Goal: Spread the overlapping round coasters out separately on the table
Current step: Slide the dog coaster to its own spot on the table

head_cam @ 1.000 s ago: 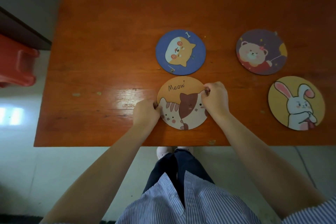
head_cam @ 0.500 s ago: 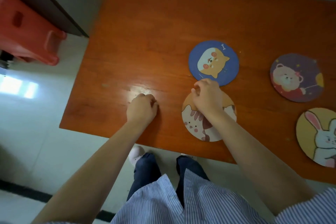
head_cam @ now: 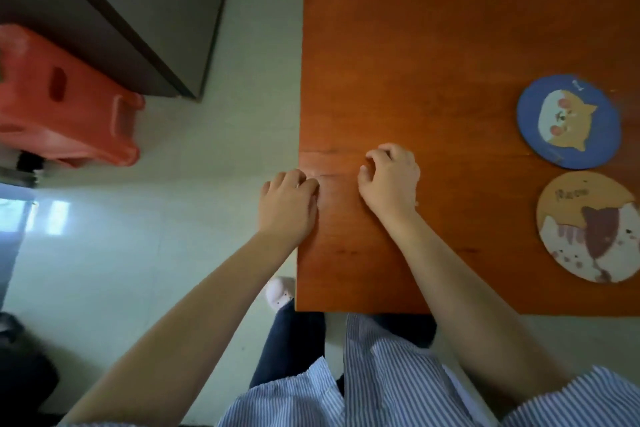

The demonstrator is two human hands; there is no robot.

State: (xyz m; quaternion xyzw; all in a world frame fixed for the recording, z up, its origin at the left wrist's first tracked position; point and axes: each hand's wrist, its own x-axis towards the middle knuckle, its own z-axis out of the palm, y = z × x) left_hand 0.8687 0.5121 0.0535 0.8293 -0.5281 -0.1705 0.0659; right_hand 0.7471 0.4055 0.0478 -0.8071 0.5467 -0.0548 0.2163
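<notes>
Two round coasters lie flat at the right side of the orange-brown wooden table [head_cam: 433, 45]: a blue one with a dog face [head_cam: 568, 121] and, just below it, an orange cat coaster [head_cam: 588, 227] cut by the right frame edge. A narrow strip of table separates them. My left hand [head_cam: 287, 204] rests curled on the table's left edge and holds nothing. My right hand [head_cam: 389, 180] sits on the table a little to the right, fingers bent with tips on the wood, also holding nothing. Both hands are well left of the coasters.
A red plastic stool [head_cam: 65, 114] stands on the pale floor to the left, beside a dark cabinet [head_cam: 114, 10]. The table's left edge runs right under my left hand. My striped shirt [head_cam: 363, 385] and dark trousers fill the bottom.
My right hand has let go of the cat coaster and moved left. My left hand has slid to the table's left edge. The view has swung left, so the bear and rabbit coasters are out of frame.
</notes>
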